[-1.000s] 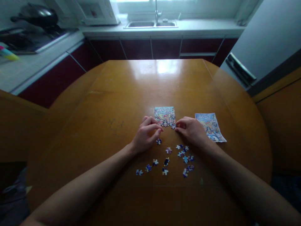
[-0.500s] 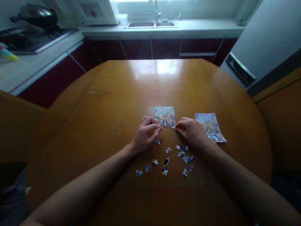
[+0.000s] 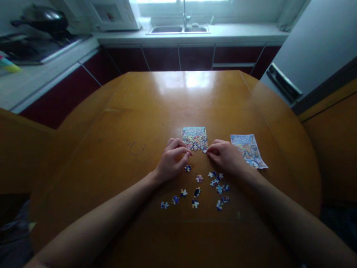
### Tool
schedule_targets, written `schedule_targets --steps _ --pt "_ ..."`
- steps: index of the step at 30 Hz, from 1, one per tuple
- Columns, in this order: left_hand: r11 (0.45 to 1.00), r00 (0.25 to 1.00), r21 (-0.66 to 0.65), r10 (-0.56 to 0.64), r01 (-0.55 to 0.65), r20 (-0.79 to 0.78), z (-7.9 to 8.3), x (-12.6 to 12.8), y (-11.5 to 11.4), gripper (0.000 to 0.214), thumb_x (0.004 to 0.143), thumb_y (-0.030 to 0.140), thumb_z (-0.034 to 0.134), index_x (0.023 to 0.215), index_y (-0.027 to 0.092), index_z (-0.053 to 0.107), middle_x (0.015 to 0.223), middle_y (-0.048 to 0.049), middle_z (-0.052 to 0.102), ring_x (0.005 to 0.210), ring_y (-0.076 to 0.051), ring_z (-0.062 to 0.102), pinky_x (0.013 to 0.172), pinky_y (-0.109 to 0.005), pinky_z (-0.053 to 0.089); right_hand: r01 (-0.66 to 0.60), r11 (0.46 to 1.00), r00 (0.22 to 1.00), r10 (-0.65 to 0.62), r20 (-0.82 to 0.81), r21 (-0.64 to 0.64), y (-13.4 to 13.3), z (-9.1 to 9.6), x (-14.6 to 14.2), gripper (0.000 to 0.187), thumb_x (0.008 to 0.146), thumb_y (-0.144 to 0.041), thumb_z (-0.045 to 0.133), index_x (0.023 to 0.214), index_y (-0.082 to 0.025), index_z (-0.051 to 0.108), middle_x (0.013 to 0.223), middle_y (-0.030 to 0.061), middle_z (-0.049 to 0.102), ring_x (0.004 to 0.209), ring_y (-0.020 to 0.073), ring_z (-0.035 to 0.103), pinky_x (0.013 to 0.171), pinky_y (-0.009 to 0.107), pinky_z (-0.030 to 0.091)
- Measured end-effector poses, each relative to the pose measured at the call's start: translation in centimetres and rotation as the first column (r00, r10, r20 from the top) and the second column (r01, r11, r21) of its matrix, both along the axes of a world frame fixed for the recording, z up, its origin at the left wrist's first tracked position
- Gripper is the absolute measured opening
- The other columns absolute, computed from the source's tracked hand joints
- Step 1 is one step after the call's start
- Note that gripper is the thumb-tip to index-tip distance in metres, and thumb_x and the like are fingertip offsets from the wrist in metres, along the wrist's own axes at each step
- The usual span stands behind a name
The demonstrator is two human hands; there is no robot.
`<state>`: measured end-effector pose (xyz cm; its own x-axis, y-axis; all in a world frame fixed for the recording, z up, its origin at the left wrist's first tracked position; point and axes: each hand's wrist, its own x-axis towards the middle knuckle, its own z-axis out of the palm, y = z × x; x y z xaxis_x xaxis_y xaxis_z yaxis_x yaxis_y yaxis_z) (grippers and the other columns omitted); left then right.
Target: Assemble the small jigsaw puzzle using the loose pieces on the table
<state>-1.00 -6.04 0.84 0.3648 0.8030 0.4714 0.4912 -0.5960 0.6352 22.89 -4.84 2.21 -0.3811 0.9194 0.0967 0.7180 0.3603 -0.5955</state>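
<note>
A small, partly assembled jigsaw puzzle [image 3: 195, 137] lies on the round wooden table [image 3: 139, 123]. My left hand [image 3: 172, 160] rests curled at its lower left corner, fingertips pinched together against the puzzle's edge. At the lower right corner my right hand [image 3: 226, 156] pinches a small puzzle piece [image 3: 205, 150] and touches the puzzle edge with it. Several loose pieces [image 3: 208, 188] lie scattered on the table between my wrists.
A printed reference picture [image 3: 248, 149] lies right of my right hand. Behind the table run dark red cabinets, a counter with a sink [image 3: 178, 28], a microwave [image 3: 115, 14] and a wok [image 3: 41, 18] on the stove. A grey fridge [image 3: 315, 48] stands at the right.
Both hands stay at the puzzle's lower edge; my right fingers have crept slightly left with the piece. The view has shifted a little.
</note>
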Motion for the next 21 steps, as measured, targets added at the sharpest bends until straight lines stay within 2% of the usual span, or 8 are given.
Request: schedule_targets --steps 4,15,21 --pt "1.000 1.000 0.013 0.013 -0.013 0.013 0.09 0.04 0.05 0.018 0.092 0.020 0.056 0.081 0.020 0.070 0.084 -0.0043 0.058 0.089 -0.020 0.050 0.082 -0.038 0.045 0.050 0.999 0.997 -0.049 -0.063 0.021 0.09 0.01 0.01 0.015 0.086 -0.017 0.059 0.090 -0.022 0.073 0.091 0.0059 0.070 0.076 0.0185 0.062 0.070 0.033 0.047" --pt "1.000 1.000 0.003 0.029 -0.029 0.006 -0.05 -0.08 0.15 0.018 0.093 0.021 0.057 0.082 0.019 0.071 0.085 -0.0041 0.057 0.088 -0.020 0.051 0.083 -0.037 0.045 -0.033 0.998 0.997 0.030 0.068 0.052 -0.43 -0.11 -0.43 0.024 0.092 -0.017 0.053 0.085 -0.022 0.075 0.092 0.0091 0.070 0.082 0.0209 0.063 0.073 0.034 0.048" --pt "0.999 0.999 -0.001 0.037 -0.037 0.000 -0.29 -0.13 0.26 0.018 0.094 0.022 0.056 0.083 0.020 0.070 0.084 -0.0042 0.056 0.089 -0.020 0.051 0.081 -0.037 0.044 -0.005 0.999 0.998 0.002 0.065 0.050 -0.36 -0.13 -0.47 0.023 0.091 -0.015 0.053 0.089 -0.021 0.075 0.092 0.0087 0.070 0.082 0.0208 0.064 0.074 0.034 0.048"
